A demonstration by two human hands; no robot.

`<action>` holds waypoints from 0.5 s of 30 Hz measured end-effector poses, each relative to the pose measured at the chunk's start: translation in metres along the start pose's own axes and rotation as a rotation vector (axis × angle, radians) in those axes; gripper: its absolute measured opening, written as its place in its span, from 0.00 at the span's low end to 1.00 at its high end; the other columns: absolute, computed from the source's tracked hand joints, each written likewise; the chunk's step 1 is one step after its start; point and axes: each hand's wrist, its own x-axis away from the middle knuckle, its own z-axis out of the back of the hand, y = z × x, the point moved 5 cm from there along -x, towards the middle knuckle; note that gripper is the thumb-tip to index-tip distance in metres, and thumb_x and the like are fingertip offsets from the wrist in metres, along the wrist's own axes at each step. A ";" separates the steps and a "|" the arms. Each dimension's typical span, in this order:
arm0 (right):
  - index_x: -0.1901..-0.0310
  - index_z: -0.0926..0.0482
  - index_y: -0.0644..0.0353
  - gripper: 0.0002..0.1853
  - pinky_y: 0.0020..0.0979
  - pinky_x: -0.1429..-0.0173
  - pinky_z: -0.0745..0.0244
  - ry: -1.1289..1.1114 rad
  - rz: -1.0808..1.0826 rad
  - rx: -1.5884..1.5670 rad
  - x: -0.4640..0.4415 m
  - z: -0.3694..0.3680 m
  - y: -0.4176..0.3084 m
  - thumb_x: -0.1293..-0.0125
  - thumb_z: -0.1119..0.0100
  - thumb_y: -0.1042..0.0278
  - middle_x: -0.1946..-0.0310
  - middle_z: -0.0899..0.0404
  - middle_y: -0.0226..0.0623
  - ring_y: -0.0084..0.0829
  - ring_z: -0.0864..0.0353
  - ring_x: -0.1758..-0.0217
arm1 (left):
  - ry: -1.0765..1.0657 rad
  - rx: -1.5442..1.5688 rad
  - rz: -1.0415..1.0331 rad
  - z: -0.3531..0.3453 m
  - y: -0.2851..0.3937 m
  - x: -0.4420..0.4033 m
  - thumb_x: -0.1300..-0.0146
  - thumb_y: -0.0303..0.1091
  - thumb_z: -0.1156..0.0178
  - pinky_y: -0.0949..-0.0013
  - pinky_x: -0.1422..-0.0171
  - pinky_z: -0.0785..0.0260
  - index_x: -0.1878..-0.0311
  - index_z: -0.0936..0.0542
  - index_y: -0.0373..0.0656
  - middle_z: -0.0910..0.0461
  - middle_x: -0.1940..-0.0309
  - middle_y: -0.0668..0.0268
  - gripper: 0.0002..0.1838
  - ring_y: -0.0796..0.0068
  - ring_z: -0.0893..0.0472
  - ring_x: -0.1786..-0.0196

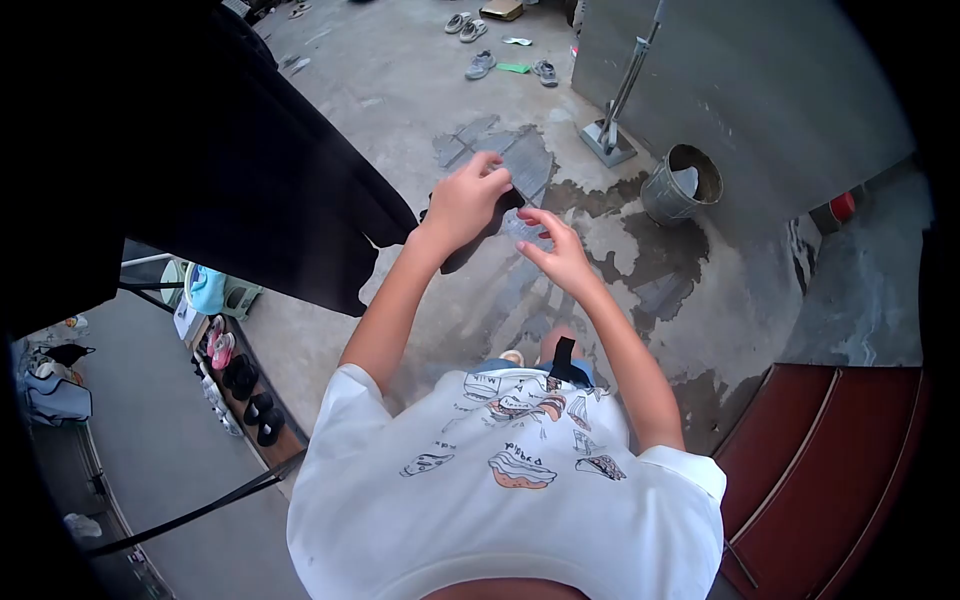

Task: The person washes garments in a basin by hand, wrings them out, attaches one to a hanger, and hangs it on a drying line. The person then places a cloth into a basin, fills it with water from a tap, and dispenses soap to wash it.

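My left hand (468,205) is closed around a small black cloth (478,245), with its fingers curled over the top. Part of the cloth hangs below that hand, and a corner sticks out towards the right. Its exact kind is not clear. Just beside that corner is my right hand (555,250), its thumb and fingers spread with nothing visible between them. Whether a fingertip touches the cloth I cannot tell. Large black garments (290,170) hang at the left, close to my left forearm.
Wet patches (665,260) mark the concrete floor. A metal bucket (668,195) stands by the grey wall at right, near a mop (610,140). Shoes (480,65) lie at the back. A shoe rack (278,440) is at left, a dark red panel (810,470) at lower right.
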 end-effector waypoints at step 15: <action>0.75 0.31 0.58 0.08 0.21 0.70 0.32 0.025 -0.779 -0.603 -0.311 0.042 0.345 0.40 0.52 0.66 0.80 0.30 0.30 0.20 0.30 0.78 | 0.196 0.618 1.226 -0.134 -0.336 -0.125 0.38 0.46 0.56 0.73 0.68 0.35 0.70 0.31 0.45 0.29 0.75 0.70 0.15 0.79 0.26 0.71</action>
